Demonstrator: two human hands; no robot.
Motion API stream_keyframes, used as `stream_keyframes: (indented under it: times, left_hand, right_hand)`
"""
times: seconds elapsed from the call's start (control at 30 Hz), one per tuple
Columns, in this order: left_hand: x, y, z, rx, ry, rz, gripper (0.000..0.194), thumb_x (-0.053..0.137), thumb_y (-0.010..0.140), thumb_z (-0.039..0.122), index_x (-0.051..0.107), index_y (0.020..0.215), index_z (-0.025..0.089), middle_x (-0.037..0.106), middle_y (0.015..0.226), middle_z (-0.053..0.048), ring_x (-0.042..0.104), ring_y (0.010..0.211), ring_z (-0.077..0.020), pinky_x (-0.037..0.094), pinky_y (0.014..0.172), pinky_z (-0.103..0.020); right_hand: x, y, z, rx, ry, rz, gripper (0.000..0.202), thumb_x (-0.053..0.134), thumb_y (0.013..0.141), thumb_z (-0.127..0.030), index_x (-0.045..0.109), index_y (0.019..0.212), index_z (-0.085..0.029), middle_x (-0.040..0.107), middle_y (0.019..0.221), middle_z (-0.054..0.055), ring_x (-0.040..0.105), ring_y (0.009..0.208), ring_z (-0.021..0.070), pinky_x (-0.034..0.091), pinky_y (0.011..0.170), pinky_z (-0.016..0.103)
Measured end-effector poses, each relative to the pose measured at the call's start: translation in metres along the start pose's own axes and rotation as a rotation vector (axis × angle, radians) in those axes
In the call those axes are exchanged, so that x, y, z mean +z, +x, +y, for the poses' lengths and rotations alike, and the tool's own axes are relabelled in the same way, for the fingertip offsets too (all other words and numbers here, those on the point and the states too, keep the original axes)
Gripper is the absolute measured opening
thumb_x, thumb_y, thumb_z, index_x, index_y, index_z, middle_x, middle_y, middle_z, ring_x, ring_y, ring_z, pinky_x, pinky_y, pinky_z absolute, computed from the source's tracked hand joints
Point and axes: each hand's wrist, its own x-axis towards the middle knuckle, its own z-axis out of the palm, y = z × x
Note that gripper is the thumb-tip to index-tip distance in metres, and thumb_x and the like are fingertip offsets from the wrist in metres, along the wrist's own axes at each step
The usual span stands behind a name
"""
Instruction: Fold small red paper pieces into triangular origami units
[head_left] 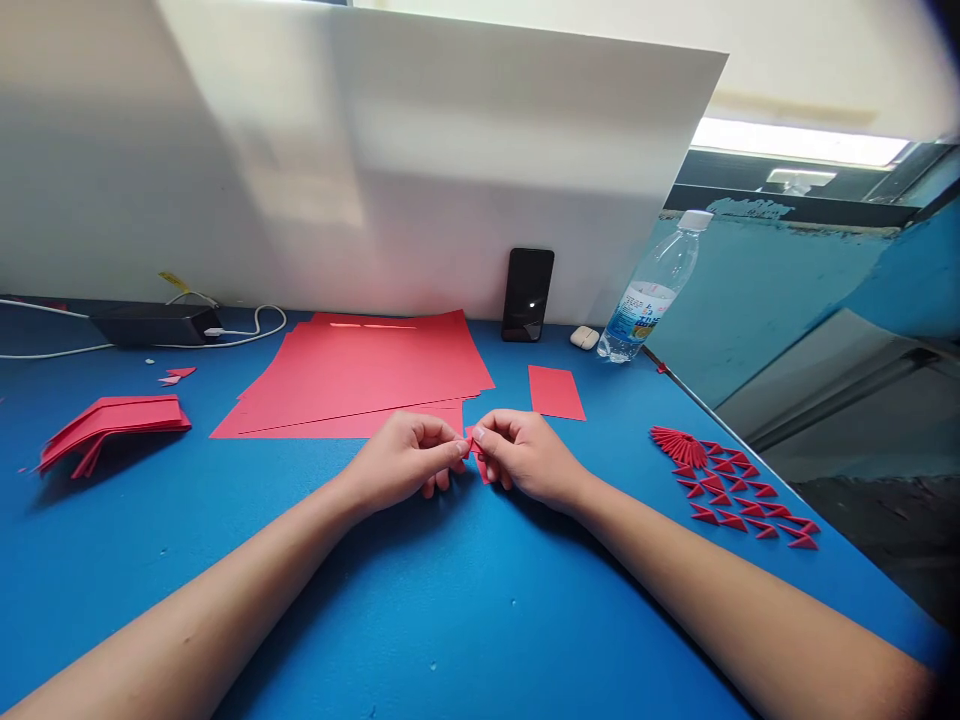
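Between my two hands is a small folded piece of red paper [474, 446], pinched from both sides and mostly covered by the fingers. My left hand [411, 455] grips its left end between thumb and forefinger. On the other end, my right hand [525, 452] is closed in the same kind of pinch. Below the fingers a narrow red paper strip [482, 470] shows; whether it lies on the table or hangs from the hand I cannot tell. Large red paper sheets [375, 365] lie just behind my hands.
Folded red triangles [731, 490] lie in rows at right. A red paper rectangle [556, 392], phone [528, 295], white earbud case [584, 338] and bottle [645, 300] are behind. A bent red paper stack [120, 420] and black power strip [157, 325] are left on the blue table [420, 640].
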Motion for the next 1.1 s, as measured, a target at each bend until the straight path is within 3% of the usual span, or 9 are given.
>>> stream_keyframes:
  times: [0.4,0.67,0.9,1.1]
  left_hand:
    - [0.0002,-0.0005,0.0024,-0.024,-0.019,-0.001,0.030,0.058,0.079,0.038,0.062,0.067,0.011,0.059,0.053,-0.001,0.051,0.041,-0.0084,0.041,0.043,-0.020]
    - [0.0024,-0.0005,0.0002,0.030,-0.003,-0.024,0.029,0.060,0.078,0.041,0.063,0.074,0.013,0.063,0.065,-0.002,0.056,0.051,-0.0103,0.044,0.044,-0.020]
    - [0.0007,-0.0011,0.0056,0.005,-0.113,0.116,0.020,0.061,0.076,0.029,0.062,0.067,0.011,0.060,0.053,-0.001,0.051,0.043,-0.0086,0.042,0.045,-0.021]
    - [0.0023,0.0002,0.0051,-0.002,-0.131,0.158,0.018,0.062,0.074,0.027,0.062,0.067,0.011,0.061,0.052,-0.001,0.051,0.042,-0.0086,0.041,0.045,-0.021]
  right_hand:
    - [-0.0009,-0.0006,0.0007,0.007,-0.003,-0.015,0.029,0.051,0.086,-0.043,0.055,0.075,-0.017,0.056,0.055,-0.001,0.048,0.044,0.0091,0.038,0.042,0.020]
    - [-0.0003,-0.0013,0.0010,-0.015,-0.072,-0.004,0.026,0.053,0.085,-0.040,0.056,0.074,-0.017,0.056,0.055,-0.002,0.046,0.046,0.0083,0.035,0.044,0.019]
    - [0.0011,-0.0004,0.0014,-0.024,0.064,0.027,0.026,0.061,0.081,-0.042,0.057,0.085,-0.017,0.056,0.053,-0.002,0.052,0.045,0.0109,0.038,0.041,0.020]
    - [0.0058,-0.0022,0.0043,-0.108,-0.003,0.128,0.022,0.060,0.082,-0.038,0.058,0.088,-0.017,0.056,0.058,-0.001,0.052,0.046,0.0106,0.039,0.042,0.022]
